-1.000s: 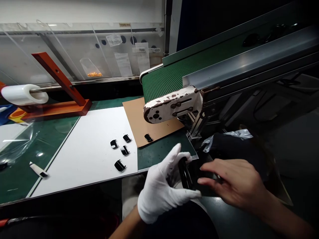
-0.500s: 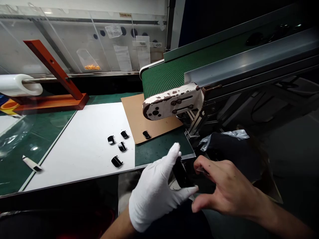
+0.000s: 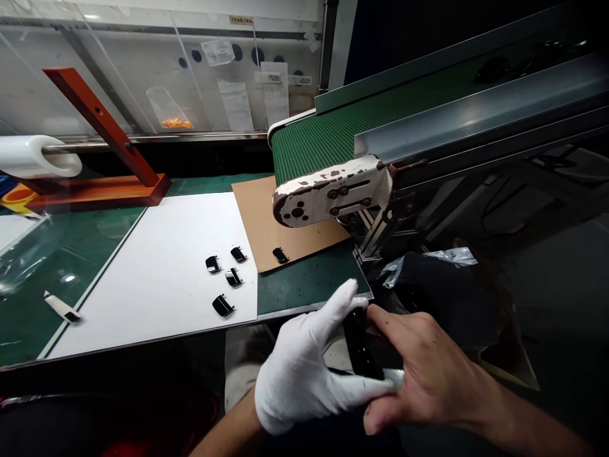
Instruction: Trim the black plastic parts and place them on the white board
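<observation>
In front of me, my left hand (image 3: 304, 368), in a white glove, grips a glossy black plastic part (image 3: 360, 343) between its thumb and fingers. My bare right hand (image 3: 428, 368) is close against that part's right side, index finger at its top end and thumb beside the gloved thumb tip. A small pale, shiny piece (image 3: 394, 377) shows by the right palm; its kind is unclear. The right fingertips are partly hidden. Several smaller black plastic pieces (image 3: 222, 306) lie on a white sheet (image 3: 157, 273), and another black piece (image 3: 280, 254) rests on brown cardboard (image 3: 309, 241).
A green conveyor belt (image 3: 323, 143) slopes up to the right above the bench, with black parts far along it. At left are a wooden stand (image 3: 104, 127), a film roll (image 3: 38, 157) and a white-handled cutter (image 3: 61, 307). A dark bag (image 3: 442, 298) sits below right.
My right hand has come left, closing the gap to the black part. My left hand has shifted slightly right with the part still in its grip.
</observation>
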A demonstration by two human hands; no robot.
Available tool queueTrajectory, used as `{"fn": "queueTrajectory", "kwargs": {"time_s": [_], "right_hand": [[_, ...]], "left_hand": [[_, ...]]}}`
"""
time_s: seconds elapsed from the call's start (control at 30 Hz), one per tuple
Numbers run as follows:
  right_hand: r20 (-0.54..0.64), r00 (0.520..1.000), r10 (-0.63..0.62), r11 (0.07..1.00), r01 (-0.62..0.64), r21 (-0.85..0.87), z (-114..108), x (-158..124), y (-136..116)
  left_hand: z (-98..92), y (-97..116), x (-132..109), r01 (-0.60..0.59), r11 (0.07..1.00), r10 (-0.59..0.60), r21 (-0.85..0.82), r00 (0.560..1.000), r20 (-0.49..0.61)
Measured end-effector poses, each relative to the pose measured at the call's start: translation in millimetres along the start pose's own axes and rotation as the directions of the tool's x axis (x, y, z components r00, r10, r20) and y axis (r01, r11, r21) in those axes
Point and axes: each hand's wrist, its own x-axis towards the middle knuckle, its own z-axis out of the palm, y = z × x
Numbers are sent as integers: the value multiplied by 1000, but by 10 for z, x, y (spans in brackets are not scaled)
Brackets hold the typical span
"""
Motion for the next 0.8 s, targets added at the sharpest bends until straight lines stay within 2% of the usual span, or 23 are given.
{"fn": "queueTrajectory", "kwargs": {"time_s": [0.07,0.13,0.2,0.23,0.3,0.37,0.4,0.43,0.53,0.6,0.7,0.8], "right_hand": [[-46,999,17,999,-15,46,30,-40,43],[-58,992,115,981,-105,165,123,-121,142],[9,966,260,890,-243,385,298,-227,287],[49,949,310,803,-289,521,414,-281,367],[140,895,423,520,-367,771,678,-379,512],[255,802,540,197,-415,888,951,-458,615],[295,769,567,80,-408,909,1077,-493,649],[317,747,585,2,-392,920,1191,-527,674],[367,734,572,-101,-382,919,1442,-624,724],[421,736,530,-145,-410,900,1524,-680,754],[477,729,492,-197,-440,876,1542,-725,790],[482,727,489,-205,-441,874,1500,-716,792]], "left_hand": [[4,-91,-66,15,998,-19,-69,999,-45],[-36,-224,-162,53,998,-56,-36,995,-88],[-122,-377,-284,161,985,-152,61,980,-132],[-175,-451,-352,238,967,-222,92,962,-162],[-281,-574,-494,387,919,-359,76,901,-243],[-358,-653,-628,473,881,-449,-1,835,-318],[-383,-680,-686,492,870,-473,-37,811,-345],[-400,-702,-734,497,865,-484,-64,796,-364],[-463,-782,-815,439,897,-427,-61,818,-386],[-567,-868,-818,393,919,-370,-24,841,-395],[-835,-1003,-786,388,921,-350,15,845,-404],[-1094,-1036,-767,392,919,-339,54,851,-401]]}}
